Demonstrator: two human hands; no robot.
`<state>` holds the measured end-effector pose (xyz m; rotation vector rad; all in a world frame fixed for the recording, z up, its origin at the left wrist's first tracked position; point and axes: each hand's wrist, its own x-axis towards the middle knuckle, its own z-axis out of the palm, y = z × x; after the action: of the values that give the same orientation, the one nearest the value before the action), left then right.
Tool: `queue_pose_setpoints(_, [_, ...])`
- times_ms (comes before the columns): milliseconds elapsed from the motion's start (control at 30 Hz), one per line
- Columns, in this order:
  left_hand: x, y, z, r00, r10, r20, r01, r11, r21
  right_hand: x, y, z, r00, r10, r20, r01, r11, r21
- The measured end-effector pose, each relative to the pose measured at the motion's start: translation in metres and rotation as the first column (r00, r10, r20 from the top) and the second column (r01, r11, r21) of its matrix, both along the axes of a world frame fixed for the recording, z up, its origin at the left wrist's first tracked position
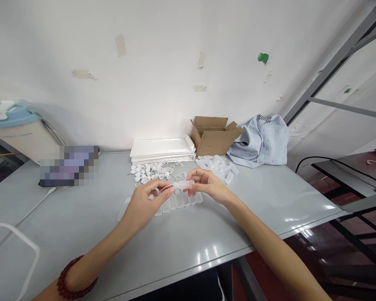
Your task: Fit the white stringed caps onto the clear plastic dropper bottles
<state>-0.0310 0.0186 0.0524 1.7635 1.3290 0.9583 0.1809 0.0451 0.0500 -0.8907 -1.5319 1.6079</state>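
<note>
In front of me, my right hand (207,184) pinches a small translucent plastic tube (185,184), held nearly level above the table. My left hand (148,200) is closed at the tube's left end, its thumb and fingertips on a thin whitish piece too small to name. Beneath the hands lies a row of similar translucent tubes (179,202), partly hidden by my left hand. Behind them are a heap of small white caps (146,172) and some thin whitish plastic parts (176,169). A loose pile of tubes (219,165) lies beyond my right hand.
A stack of white packets (161,149) sits against the wall, beside an open cardboard box (214,142) and a bundled light-blue cloth (263,142). At left are a phone-like device (70,165) with a white cable (34,215) and a blue-lidded bin (19,129). The grey table (238,217) ends near me.
</note>
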Motion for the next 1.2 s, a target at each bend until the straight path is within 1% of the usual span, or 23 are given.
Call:
queue_pose_setpoints(167, [0.000,0.000,-0.002,1.000,-0.020,0.017,0.020,0.999,-0.026,-0.001,-0.003,0.004,1.000,0.021,-0.004,-0.021,1.000,-0.011])
queue_pose_setpoints(333, [0.001,-0.003,0.000,0.998,-0.060,0.025,0.060,0.998,-0.020,0.000,-0.004,0.002,0.998,0.065,0.017,-0.065,0.998,0.005])
queue_pose_setpoints(533, [0.001,-0.002,0.001,0.996,-0.070,0.057,0.072,0.996,-0.048,-0.001,-0.007,0.003,0.996,0.066,0.059,-0.068,0.997,0.040])
queue_pose_setpoints(600, [0.001,-0.002,0.001,0.996,-0.054,0.065,0.058,0.996,-0.070,-0.004,-0.009,0.002,0.990,0.035,0.135,-0.049,0.993,0.104])
queue_pose_setpoints(633, [0.002,-0.002,0.000,0.997,-0.041,0.064,0.047,0.994,-0.097,-0.006,-0.011,0.001,0.982,-0.003,0.191,-0.031,0.984,0.176])
queue_pose_setpoints(667, [0.002,-0.002,0.000,0.998,-0.028,0.062,0.036,0.991,-0.127,-0.009,-0.013,-0.001,0.967,-0.059,0.247,-0.011,0.962,0.274])
queue_pose_setpoints(700, [0.002,-0.002,0.000,0.998,-0.017,0.060,0.026,0.988,-0.154,-0.011,-0.015,-0.003,0.949,-0.127,0.290,0.005,0.922,0.386])
queue_pose_setpoints(767, [0.003,-0.002,-0.001,0.998,-0.005,0.059,0.016,0.981,-0.196,-0.016,-0.018,-0.010,0.909,-0.243,0.337,-0.003,0.808,0.589])
queue_pose_setpoints(800, [0.003,-0.001,-0.001,0.998,-0.002,0.063,0.015,0.978,-0.210,-0.019,-0.019,-0.013,0.893,-0.279,0.353,-0.026,0.752,0.659])
queue_pose_setpoints(833, [0.003,-0.001,-0.001,0.998,-0.001,0.070,0.017,0.975,-0.220,-0.021,-0.020,-0.016,0.878,-0.301,0.371,-0.056,0.707,0.705])
queue_pose_setpoints(867, [0.003,0.000,-0.001,0.997,-0.002,0.080,0.021,0.973,-0.230,-0.022,-0.021,-0.019,0.866,-0.313,0.390,-0.086,0.675,0.733])
queue_pose_setpoints(900, [0.003,0.001,-0.001,0.996,-0.009,0.091,0.031,0.971,-0.238,-0.023,-0.022,-0.021,0.857,-0.318,0.405,-0.109,0.656,0.747])
queue_pose_setpoints(933, [0.002,0.001,-0.002,0.994,-0.022,0.103,0.047,0.970,-0.240,-0.024,-0.022,-0.022,0.855,-0.319,0.409,-0.116,0.650,0.751])
queue_pose_setpoints(967, [0.002,0.002,-0.002,0.992,-0.038,0.116,0.065,0.970,-0.235,-0.024,-0.022,-0.021,0.862,-0.318,0.395,-0.100,0.658,0.747])
queue_pose_setpoints(1000, [0.001,0.002,-0.003,0.990,-0.052,0.128,0.080,0.971,-0.223,-0.024,-0.022,-0.020,0.876,-0.311,0.369,-0.066,0.680,0.730])
queue_pose_setpoints(1033, [0.001,0.002,-0.003,0.989,-0.064,0.134,0.091,0.975,-0.203,-0.023,-0.022,-0.019,0.893,-0.300,0.337,-0.022,0.718,0.696])
queue_pose_setpoints(1100, [0.000,0.000,-0.004,0.990,-0.085,0.115,0.099,0.988,-0.117,-0.023,-0.022,-0.014,0.937,-0.245,0.251,0.065,0.825,0.562])
queue_pose_setpoints(1133, [0.001,-0.001,-0.004,0.993,-0.092,0.080,0.095,0.995,-0.037,-0.023,-0.021,-0.012,0.960,-0.202,0.195,0.090,0.879,0.468])
queue_pose_setpoints(1167, [0.001,-0.002,-0.005,0.995,-0.093,0.030,0.090,0.993,0.077,-0.023,-0.021,-0.010,0.979,-0.155,0.134,0.095,0.925,0.369])
queue_pose_setpoints(1200, [0.002,-0.002,-0.005,0.996,-0.086,-0.029,0.090,0.971,0.221,-0.023,-0.020,-0.008,0.991,-0.110,0.070,0.087,0.957,0.278])
